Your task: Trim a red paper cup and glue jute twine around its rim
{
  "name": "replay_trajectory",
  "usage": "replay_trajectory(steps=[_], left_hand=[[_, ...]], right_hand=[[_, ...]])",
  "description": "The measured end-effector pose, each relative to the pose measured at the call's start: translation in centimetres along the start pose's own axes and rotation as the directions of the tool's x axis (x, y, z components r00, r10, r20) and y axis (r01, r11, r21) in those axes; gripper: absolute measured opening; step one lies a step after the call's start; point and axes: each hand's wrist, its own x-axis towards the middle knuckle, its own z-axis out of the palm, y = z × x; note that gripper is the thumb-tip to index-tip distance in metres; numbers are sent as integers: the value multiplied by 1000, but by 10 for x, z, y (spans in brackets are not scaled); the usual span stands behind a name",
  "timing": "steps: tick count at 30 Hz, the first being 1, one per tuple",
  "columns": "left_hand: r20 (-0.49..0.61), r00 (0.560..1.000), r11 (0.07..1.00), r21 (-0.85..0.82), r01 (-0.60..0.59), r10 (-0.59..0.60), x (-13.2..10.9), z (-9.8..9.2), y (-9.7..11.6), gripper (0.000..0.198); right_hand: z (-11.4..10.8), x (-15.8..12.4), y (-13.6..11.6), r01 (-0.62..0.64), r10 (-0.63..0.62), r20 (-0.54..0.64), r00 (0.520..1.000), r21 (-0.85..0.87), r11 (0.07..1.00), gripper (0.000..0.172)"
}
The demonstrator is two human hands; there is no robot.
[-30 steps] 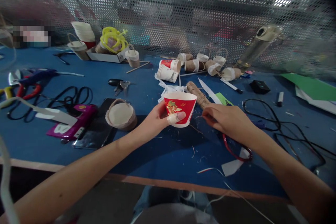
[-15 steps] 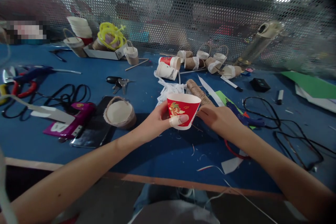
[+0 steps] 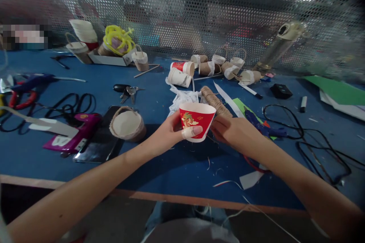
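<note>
A red paper cup [image 3: 203, 118] with a gold and green print is held above the table, its white mouth facing up. Wrapped around its left side is my left hand [image 3: 176, 129], a pale bandage on the thumb, which presses the front of the cup. My right hand [image 3: 230, 131] is closed at the cup's right side. Its fingertips are partly hidden, so what they pinch does not show. Just behind lie a roll of brown twine [image 3: 214, 100] and a heap of white lace [image 3: 184, 98].
To the left stand a small twine-handled basket [image 3: 129, 124], a black phone [image 3: 99, 140] and a purple glue gun [image 3: 75, 133]. A blue glue gun [image 3: 261, 123] with a black cord lies right. Paper cups [image 3: 181, 74] and several small baskets [image 3: 229, 70] lie along the mesh screen.
The view has shifted slightly, so most things appear a little further left. Both hands stay at the red cup, with little change in their hold.
</note>
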Motion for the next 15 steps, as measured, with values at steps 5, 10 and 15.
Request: replay_trajectory(steps=[5, 10, 15], left_hand=[[-25, 1000, 1000, 13, 11, -11, 1, 1, 0, 52], [-33, 999, 1000, 20, 3, -3, 2, 0, -2, 54], [-29, 1000, 1000, 1, 7, -7, 2, 0, -1, 57]], right_hand=[[8, -29, -29, 62, 7, -93, 996, 718, 693, 6], [25, -55, -50, -89, -71, 108, 992, 969, 229, 8], [18, -66, -48, -389, -167, 394, 904, 919, 62, 20]])
